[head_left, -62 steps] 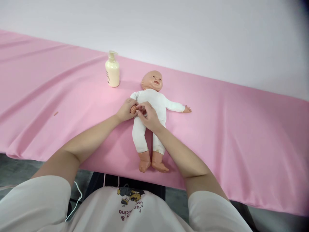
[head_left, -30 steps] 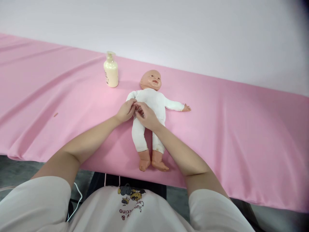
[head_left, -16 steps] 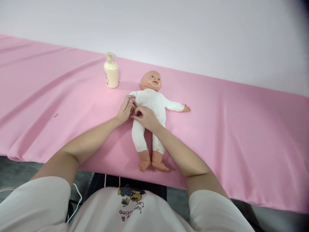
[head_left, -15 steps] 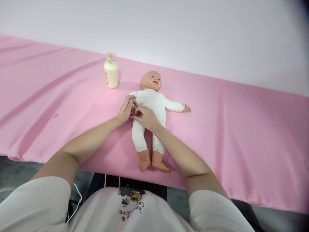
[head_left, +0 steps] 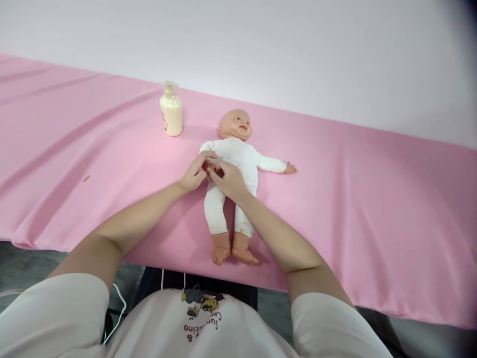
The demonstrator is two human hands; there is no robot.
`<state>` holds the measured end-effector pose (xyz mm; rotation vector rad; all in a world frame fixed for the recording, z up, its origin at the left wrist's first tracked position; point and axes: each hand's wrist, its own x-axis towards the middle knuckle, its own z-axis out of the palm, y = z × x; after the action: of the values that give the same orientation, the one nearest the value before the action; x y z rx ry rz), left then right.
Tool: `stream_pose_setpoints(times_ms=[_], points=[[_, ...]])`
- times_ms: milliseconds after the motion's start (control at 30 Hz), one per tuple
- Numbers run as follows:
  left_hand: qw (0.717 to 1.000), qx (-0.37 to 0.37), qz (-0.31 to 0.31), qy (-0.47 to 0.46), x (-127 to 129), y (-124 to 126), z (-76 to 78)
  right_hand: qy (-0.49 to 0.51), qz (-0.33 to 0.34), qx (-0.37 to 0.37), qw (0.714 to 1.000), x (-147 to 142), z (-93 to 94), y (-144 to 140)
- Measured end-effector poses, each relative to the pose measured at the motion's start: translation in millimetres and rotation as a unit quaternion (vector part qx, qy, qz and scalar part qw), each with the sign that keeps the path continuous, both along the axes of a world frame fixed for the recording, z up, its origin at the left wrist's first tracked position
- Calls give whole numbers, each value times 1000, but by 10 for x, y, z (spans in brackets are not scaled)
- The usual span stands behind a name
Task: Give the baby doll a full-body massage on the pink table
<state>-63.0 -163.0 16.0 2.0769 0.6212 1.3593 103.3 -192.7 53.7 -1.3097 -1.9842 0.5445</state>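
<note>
A baby doll (head_left: 238,156) with a white cloth body lies on its back on the pink-covered table, head away from me. Its bare feet point toward me. My left hand (head_left: 195,171) curls round the doll's arm near the wrist, at the left of its belly. With thumb and fingers closed, my right hand (head_left: 228,179) pinches the small brown hand of that same arm. My fingers partly hide the doll's hand. The doll's other arm stretches out to the right, touched by neither hand.
A cream pump bottle (head_left: 172,114) stands upright left of the doll's head. Further left lies a small brownish piece (head_left: 86,178). The pink cloth (head_left: 372,209) spreads over the table, with a pale wall behind it. White cables (head_left: 119,308) hang below the table's front edge.
My left hand's fingers have opened a little and shifted over the doll's wrist, leaving more of its hand visible. The doll's head and body have moved slightly to the right.
</note>
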Motion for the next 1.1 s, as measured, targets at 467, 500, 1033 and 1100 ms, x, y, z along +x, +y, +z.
stream_pose_setpoints(times_ms=[467,500,1033,1100], points=[[984,66,109,128,-27,165,-89,-1,44,-9,999,26,33,-11],[984,65,105,132,-35,166,-82,-9,51,0,999,23,30,-11],[989,6,96,116,-42,128,-65,-9,50,23,998,-8,-43,5],[989,9,101,107,-54,147,-75,-3,50,22,999,-4,-47,7]])
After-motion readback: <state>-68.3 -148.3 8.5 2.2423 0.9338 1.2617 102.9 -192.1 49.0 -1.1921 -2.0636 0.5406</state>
